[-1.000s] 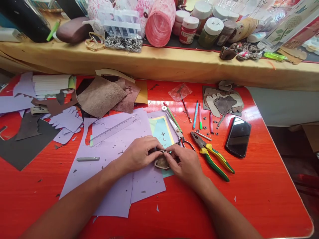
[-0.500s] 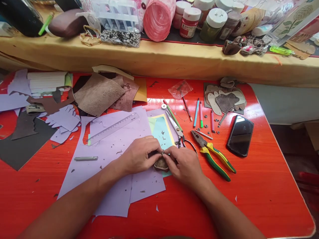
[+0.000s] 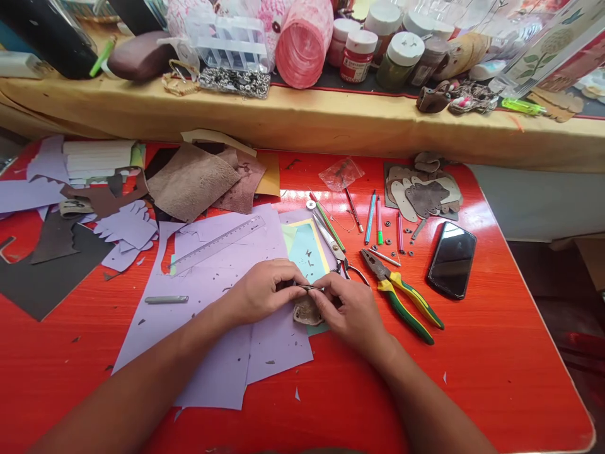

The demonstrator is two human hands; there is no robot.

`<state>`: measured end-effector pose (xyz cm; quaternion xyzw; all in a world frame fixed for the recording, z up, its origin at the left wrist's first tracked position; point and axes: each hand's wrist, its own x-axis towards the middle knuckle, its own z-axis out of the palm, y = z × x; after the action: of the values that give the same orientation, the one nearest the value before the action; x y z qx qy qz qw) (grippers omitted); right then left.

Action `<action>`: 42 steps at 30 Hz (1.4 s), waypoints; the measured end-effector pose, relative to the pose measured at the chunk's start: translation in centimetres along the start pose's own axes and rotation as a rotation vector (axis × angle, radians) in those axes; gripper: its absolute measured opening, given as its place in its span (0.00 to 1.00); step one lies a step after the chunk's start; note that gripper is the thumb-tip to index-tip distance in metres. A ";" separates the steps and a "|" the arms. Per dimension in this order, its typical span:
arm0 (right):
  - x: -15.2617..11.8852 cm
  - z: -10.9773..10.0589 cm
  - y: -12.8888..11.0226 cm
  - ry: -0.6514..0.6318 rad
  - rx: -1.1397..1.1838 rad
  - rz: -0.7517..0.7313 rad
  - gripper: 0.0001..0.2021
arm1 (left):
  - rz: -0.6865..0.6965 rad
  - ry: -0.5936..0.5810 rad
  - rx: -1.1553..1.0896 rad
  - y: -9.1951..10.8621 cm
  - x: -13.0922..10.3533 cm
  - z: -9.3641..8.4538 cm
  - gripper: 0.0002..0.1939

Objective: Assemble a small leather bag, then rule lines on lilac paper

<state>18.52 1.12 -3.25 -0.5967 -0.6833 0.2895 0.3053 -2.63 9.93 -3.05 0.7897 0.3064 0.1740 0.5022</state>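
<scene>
Both hands meet over the papers at the middle of the table, pinching the upper edge of a small brown leather piece (image 3: 307, 311). My left hand (image 3: 270, 290) grips it from the left with thumb and fingers. From the right, my right hand (image 3: 347, 304) pinches the same edge. The lower part of the leather hangs below the fingertips, with small dark spots near its corners. Beneath lie lilac paper sheets (image 3: 222, 353) and a light blue sheet (image 3: 305, 252). Scissors (image 3: 335, 249) rest just beyond my right hand, and pliers (image 3: 401, 293) with green and yellow handles lie to its right.
A black phone (image 3: 452, 260) lies at the right, with felt pens (image 3: 370, 217) and small rings nearby. Cut leather shapes (image 3: 425, 192) are stacked behind. Leather sheets (image 3: 193, 180), a ruler (image 3: 217, 244) and a grey cutter (image 3: 166, 299) are left. Paint jars (image 3: 358, 55) line the shelf.
The leather piece has tilted slightly, so more of its lower face shows. Both hands keep their pinch with small finger shifts. The camera view has moved a little.
</scene>
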 end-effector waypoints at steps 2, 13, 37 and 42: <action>0.0 -0.1 0.1 -0.002 0.049 0.017 0.08 | -0.053 -0.003 -0.021 0.4 0.0 -0.2 0.07; -0.4 -0.5 0.0 0.083 0.054 -0.074 0.07 | -0.413 -0.025 -0.254 1.8 0.0 -0.3 0.09; -0.3 -0.1 -0.2 0.011 0.088 -0.054 0.06 | -0.448 -0.137 -0.400 2.2 0.3 -1.4 0.13; -0.4 0.0 -0.1 0.029 0.086 -0.065 0.05 | -0.445 -0.133 -0.398 2.5 0.4 -1.5 0.13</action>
<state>18.48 0.73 -3.25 -0.5648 -0.6847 0.2997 0.3499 -2.40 10.48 -0.19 0.5987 0.3983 0.0642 0.6919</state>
